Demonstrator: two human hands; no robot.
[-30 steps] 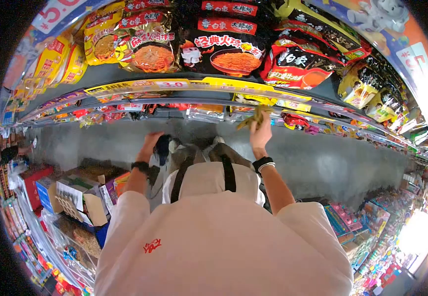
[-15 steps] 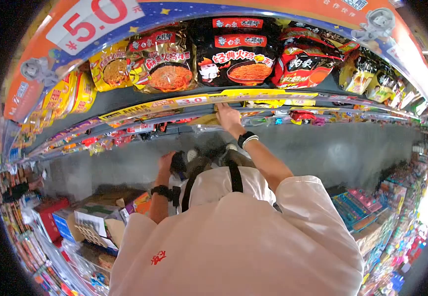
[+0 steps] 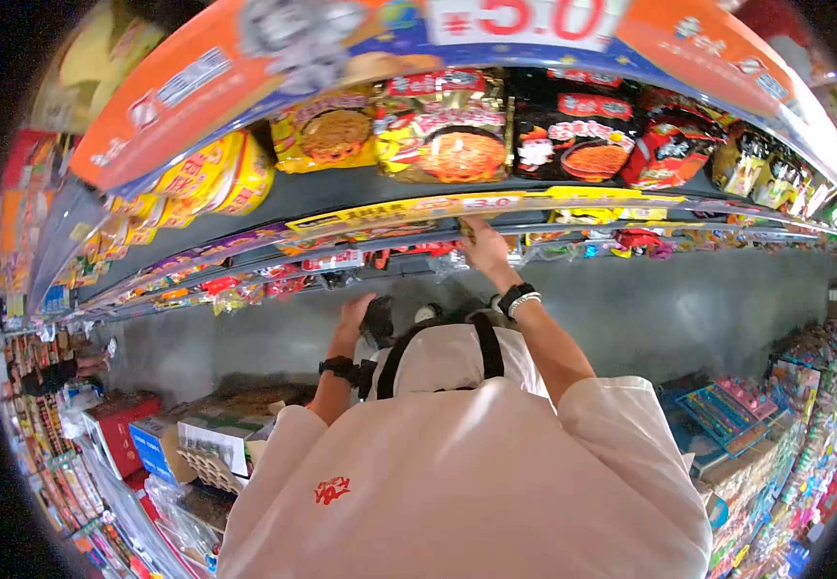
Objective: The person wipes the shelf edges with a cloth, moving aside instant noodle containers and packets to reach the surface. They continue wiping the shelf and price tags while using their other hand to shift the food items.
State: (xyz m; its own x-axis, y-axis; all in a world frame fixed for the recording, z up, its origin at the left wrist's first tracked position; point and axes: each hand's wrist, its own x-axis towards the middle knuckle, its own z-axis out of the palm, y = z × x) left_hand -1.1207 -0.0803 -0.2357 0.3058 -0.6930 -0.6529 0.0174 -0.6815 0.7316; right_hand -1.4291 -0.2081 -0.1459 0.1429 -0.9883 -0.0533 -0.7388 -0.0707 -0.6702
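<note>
My right hand (image 3: 485, 249) reaches to the shelf edge, just under the yellow price strip (image 3: 360, 214); its fingertips are partly hidden there, and what they touch cannot be made out. My left hand (image 3: 357, 311) hangs lower, over the floor, beside a dark object (image 3: 377, 321) that I cannot identify; its fingers are blurred. Above the strip stand noodle packs: a gold one (image 3: 452, 135), a black one (image 3: 576, 135), a red one (image 3: 671, 150) and a yellow one (image 3: 327, 135).
Yellow packs (image 3: 216, 179) lean at the shelf's left. An orange promotional banner (image 3: 187, 96) curves above. Behind me are open cartons (image 3: 220, 444), a red box (image 3: 129, 425) and a display of colourful goods (image 3: 727, 415). At the far left, part of a person's arm (image 3: 61, 374) shows.
The view has turned left, so shelf and packs appear farther right. My right hand is still at the shelf edge, and my left hand remains low.
</note>
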